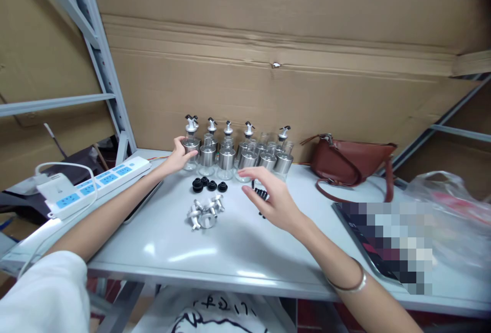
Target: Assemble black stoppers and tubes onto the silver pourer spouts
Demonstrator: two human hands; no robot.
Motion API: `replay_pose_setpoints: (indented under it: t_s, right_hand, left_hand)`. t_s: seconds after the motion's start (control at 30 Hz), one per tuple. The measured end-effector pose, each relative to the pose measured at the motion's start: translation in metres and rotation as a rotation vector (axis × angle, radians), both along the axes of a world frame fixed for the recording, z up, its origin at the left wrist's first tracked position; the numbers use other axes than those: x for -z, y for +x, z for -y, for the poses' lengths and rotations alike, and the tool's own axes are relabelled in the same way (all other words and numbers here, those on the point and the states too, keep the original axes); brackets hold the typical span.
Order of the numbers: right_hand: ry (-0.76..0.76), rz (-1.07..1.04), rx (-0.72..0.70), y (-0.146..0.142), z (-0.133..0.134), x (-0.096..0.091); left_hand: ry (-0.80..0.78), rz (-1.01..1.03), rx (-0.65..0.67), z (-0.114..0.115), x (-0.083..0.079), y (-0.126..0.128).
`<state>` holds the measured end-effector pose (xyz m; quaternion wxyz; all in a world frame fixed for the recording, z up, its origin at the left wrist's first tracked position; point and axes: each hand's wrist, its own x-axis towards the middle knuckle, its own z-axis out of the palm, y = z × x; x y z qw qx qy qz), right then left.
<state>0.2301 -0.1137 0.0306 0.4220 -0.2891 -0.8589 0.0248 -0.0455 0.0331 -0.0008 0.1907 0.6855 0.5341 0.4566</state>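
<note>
My left hand is wrapped round a glass oil bottle with a steel band and a pourer on top, at the left end of the front row. My right hand hovers in front of the bottles, thumb and fingers apart, holding nothing. Several more banded glass bottles stand in rows; those at the back carry pourer tops, while the others in front have bare necks. Black rubber stoppers and silver pourer parts lie between my hands. Small black pieces are partly hidden behind my right hand.
A white power strip runs along the table's left side, beside a dark flat device. On the right are a brown handbag, a partly blurred tablet-like device and a clear plastic bag. Cardboard backs the table.
</note>
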Motion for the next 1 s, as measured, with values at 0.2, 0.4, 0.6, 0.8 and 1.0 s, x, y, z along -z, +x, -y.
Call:
replay_pose_setpoints:
  t_s: [0.2,0.4,0.6,0.8,1.0]
  right_hand:
    - [-0.385,0.453,-0.040,0.000,-0.012,0.020]
    - [-0.483,0.441,0.119,-0.018,-0.022,0.039]
    - [-0.511,0.470,0.231,-0.038,-0.025,0.049]
    - [-0.465,0.455,0.254,-0.038,-0.026,0.046]
    - [-0.573,0.412,0.161,-0.003,-0.034,0.016]
  left_hand:
    - [-0.026,-0.002,0.001,-0.007,0.011,-0.006]
    - [-0.015,-0.010,-0.006,-0.006,0.021,-0.007]
    - [0.011,0.000,-0.039,-0.006,0.027,-0.005]
    - [0.161,0.031,-0.119,0.005,0.019,0.009]
    - [0.706,-0.103,0.226,0.067,0.005,0.041]
